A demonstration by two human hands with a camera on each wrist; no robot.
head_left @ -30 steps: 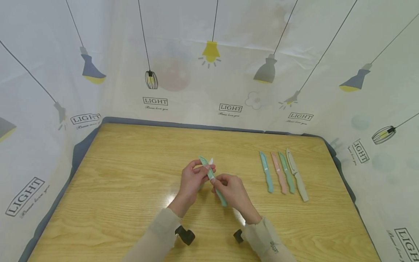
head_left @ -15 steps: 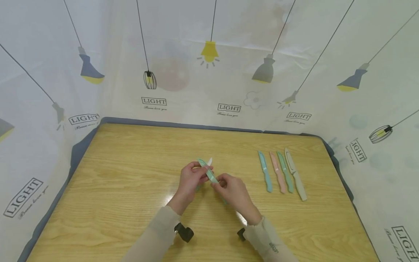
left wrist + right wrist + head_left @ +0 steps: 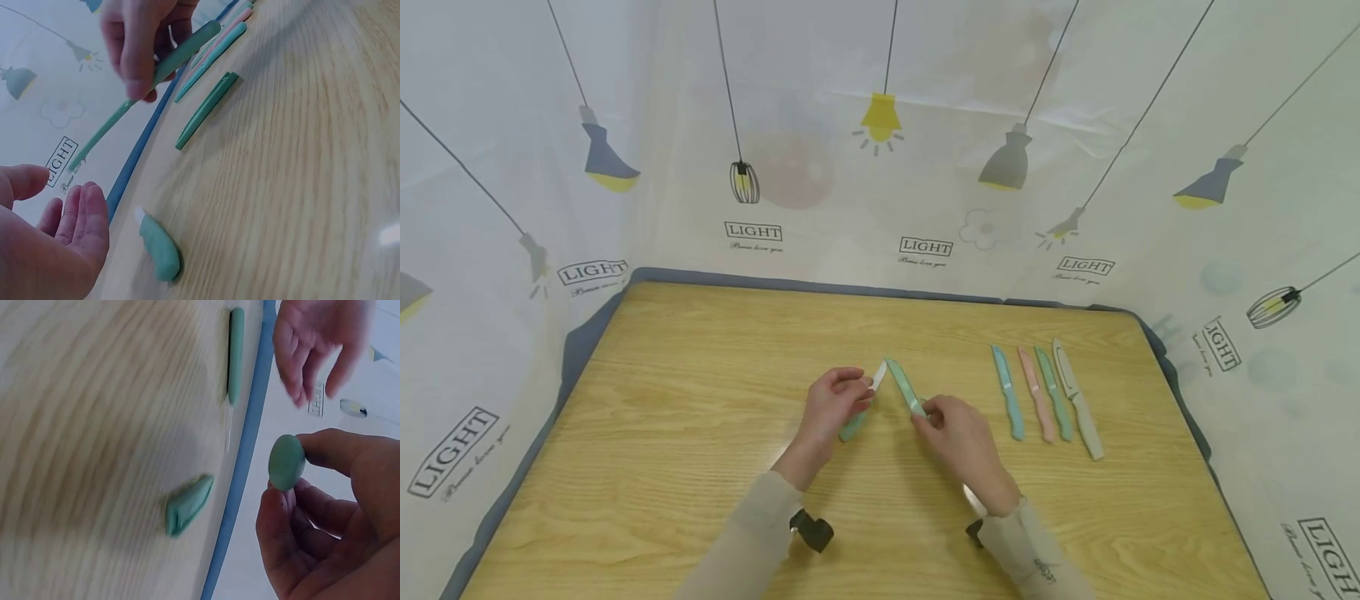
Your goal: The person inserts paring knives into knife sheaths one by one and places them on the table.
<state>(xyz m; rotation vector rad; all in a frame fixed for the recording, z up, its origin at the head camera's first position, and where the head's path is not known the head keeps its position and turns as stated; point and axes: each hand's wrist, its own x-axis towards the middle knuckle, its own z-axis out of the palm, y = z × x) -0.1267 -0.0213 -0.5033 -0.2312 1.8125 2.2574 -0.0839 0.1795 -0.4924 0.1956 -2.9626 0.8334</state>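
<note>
In the head view my right hand (image 3: 958, 433) pinches a green knife (image 3: 904, 385), whose green-covered blade end points up and away. The rounded handle end (image 3: 286, 462) shows between thumb and fingers in the right wrist view. My left hand (image 3: 835, 407) holds nothing, its fingers extended and apart from that knife, as the left wrist view shows. Beneath it on the table lies a second green-handled knife (image 3: 161, 250) with a bare white blade (image 3: 878, 375). A loose green blade cover (image 3: 207, 111) lies on the table under my right hand, mostly hidden in the head view.
To the right lie a blue knife (image 3: 1008, 392), a pink knife (image 3: 1037, 394), a green knife (image 3: 1055, 394) and a larger beige knife (image 3: 1078, 398), side by side. The wooden table (image 3: 700, 375) meets a printed curtain (image 3: 835, 183) along its far and side edges.
My left hand has let go of the green knife and drawn back a little to the left. My right hand has moved to the right, carrying the knife with it.
</note>
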